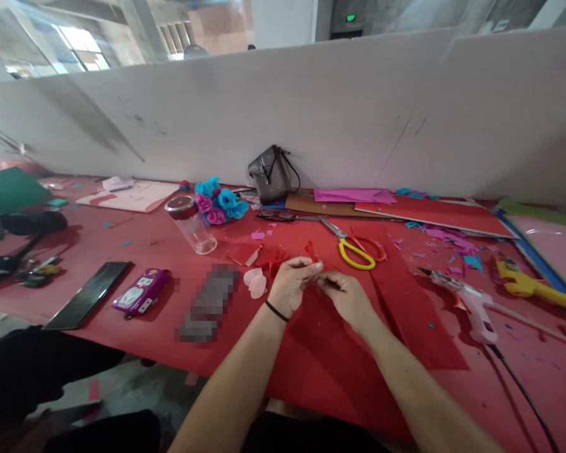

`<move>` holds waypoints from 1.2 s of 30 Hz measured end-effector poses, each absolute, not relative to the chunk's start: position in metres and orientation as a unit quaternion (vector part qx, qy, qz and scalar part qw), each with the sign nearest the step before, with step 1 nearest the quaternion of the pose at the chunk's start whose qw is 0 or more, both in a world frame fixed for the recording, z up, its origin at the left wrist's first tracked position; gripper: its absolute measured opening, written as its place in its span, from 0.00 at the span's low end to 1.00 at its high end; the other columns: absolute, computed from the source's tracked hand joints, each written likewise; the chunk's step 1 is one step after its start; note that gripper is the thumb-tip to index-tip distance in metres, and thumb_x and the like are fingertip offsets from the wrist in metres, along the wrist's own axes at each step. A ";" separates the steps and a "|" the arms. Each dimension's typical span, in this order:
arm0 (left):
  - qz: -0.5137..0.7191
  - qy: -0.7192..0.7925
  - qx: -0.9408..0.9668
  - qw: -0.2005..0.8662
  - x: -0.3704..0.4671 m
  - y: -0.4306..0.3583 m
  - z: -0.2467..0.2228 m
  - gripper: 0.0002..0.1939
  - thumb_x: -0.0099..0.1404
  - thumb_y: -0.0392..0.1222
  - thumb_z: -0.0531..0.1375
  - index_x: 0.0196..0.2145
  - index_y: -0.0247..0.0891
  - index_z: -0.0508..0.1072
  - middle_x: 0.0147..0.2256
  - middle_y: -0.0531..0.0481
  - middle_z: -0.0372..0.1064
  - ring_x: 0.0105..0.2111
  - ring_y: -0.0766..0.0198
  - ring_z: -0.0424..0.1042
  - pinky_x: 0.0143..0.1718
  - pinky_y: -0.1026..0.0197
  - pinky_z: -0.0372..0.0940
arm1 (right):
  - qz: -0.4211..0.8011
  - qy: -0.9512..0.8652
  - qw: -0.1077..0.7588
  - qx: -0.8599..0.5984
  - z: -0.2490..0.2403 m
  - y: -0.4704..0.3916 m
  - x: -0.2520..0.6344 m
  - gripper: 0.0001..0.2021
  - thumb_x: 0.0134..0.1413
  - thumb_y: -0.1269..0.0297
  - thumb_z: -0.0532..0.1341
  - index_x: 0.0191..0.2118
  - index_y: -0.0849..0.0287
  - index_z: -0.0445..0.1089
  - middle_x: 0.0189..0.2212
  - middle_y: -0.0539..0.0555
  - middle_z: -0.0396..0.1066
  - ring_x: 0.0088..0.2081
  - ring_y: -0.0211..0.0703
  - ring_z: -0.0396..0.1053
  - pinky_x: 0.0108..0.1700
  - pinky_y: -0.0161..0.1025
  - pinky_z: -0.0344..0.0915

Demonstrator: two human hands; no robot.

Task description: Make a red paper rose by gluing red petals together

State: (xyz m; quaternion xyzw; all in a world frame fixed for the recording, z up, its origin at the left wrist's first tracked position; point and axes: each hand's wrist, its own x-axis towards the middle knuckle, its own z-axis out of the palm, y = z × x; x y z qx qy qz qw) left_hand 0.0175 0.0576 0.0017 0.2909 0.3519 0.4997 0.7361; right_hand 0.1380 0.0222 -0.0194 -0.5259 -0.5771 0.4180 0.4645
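Head view shows a person's two bare hands at work over a red bench (556, 377), with the yellow-handled scissors (356, 251) lying open-handled just past them. Left of the scissors and a little nearer the person, the left hand (295, 277), a black band (277, 311) round its wrist, has its thumb and forefinger pinched together on a small red piece (310, 251) that sticks up from the fingertips. The right hand (344, 296) sits directly on the near side of the scissors, its thumb and forefinger drawn close beside the left fingertips; whether they grip anything cannot be told. The red piece therefore stands left of the scissors, between the two hands and them.

Under and to the near right of the scissors spreads a red sheet (419, 327). Farther left of the scissors are pale pink petals (255, 283), a clear jar (193, 226) tilted in the view, and a purple power strip (140, 292). Beyond the scissors to the left stand blue and pink paper flowers (219, 201) and a dark bag (271, 176). Right of the scissors rests a glue gun (471, 302) with a black cord, and farther right a yellow tool (538, 286).
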 end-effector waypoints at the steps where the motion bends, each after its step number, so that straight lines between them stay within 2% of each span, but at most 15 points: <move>1: 0.499 0.350 0.298 0.735 0.017 0.058 0.001 0.18 0.34 0.35 0.72 0.19 0.34 0.65 0.18 0.56 0.66 0.20 0.73 0.64 0.24 0.68 0.56 | 0.416 -0.583 0.463 -0.523 -0.020 0.022 0.138 0.10 0.49 0.61 0.56 0.32 0.57 0.74 0.27 0.52 0.74 0.30 0.43 0.69 0.39 0.41 0.64; 7: 0.494 0.336 0.324 0.734 0.016 0.058 -0.001 0.19 0.34 0.34 0.71 0.19 0.35 0.64 0.17 0.57 0.66 0.19 0.73 0.64 0.22 0.68 0.54 | 0.400 -0.594 0.457 -0.527 -0.025 0.023 0.137 0.10 0.49 0.59 0.55 0.29 0.57 0.72 0.24 0.51 0.72 0.29 0.44 0.67 0.37 0.41 0.64; 12: 0.501 0.315 0.324 0.738 0.016 0.057 0.000 0.19 0.33 0.33 0.72 0.18 0.35 0.63 0.18 0.59 0.65 0.20 0.74 0.64 0.25 0.69 0.57 | 0.399 -0.588 0.463 -0.530 -0.025 0.023 0.137 0.11 0.49 0.59 0.56 0.32 0.56 0.73 0.29 0.52 0.75 0.34 0.47 0.70 0.41 0.43 0.64; 17: 0.492 0.316 0.326 0.743 0.015 0.058 0.000 0.17 0.33 0.38 0.73 0.20 0.34 0.69 0.19 0.56 0.68 0.21 0.73 0.65 0.25 0.68 0.58 | 0.406 -0.583 0.478 -0.516 -0.021 0.023 0.138 0.11 0.50 0.59 0.56 0.33 0.55 0.74 0.30 0.52 0.75 0.34 0.45 0.71 0.41 0.42 0.64; 22: 0.473 0.304 0.347 0.751 0.014 0.061 -0.001 0.17 0.37 0.44 0.73 0.25 0.33 0.75 0.25 0.50 0.72 0.23 0.71 0.66 0.26 0.66 0.59 | 0.412 -0.586 0.477 -0.509 -0.018 0.024 0.140 0.10 0.50 0.61 0.55 0.30 0.56 0.73 0.26 0.51 0.73 0.30 0.43 0.69 0.38 0.40 0.64; 26: 0.465 0.297 0.378 0.743 0.013 0.061 -0.001 0.15 0.42 0.45 0.71 0.25 0.33 0.76 0.23 0.51 0.70 0.22 0.71 0.65 0.25 0.66 0.58 | 0.408 -0.598 0.469 -0.505 -0.016 0.022 0.140 0.10 0.51 0.61 0.55 0.29 0.57 0.72 0.25 0.51 0.72 0.30 0.42 0.68 0.37 0.40 0.64; 31: 0.487 0.314 0.346 0.738 0.012 0.060 0.000 0.13 0.38 0.39 0.72 0.21 0.33 0.74 0.19 0.54 0.68 0.20 0.74 0.62 0.23 0.69 0.55 | 0.413 -0.593 0.469 -0.508 -0.018 0.022 0.137 0.11 0.51 0.60 0.56 0.34 0.56 0.74 0.31 0.53 0.76 0.35 0.45 0.72 0.41 0.42 0.66; 36: 0.499 0.324 0.340 0.728 0.013 0.059 0.001 0.14 0.36 0.36 0.72 0.19 0.33 0.70 0.18 0.55 0.67 0.21 0.73 0.64 0.24 0.69 0.56 | 0.395 -0.585 0.487 -0.515 -0.019 0.021 0.137 0.10 0.49 0.61 0.60 0.37 0.55 0.75 0.37 0.53 0.77 0.41 0.47 0.73 0.46 0.44 0.66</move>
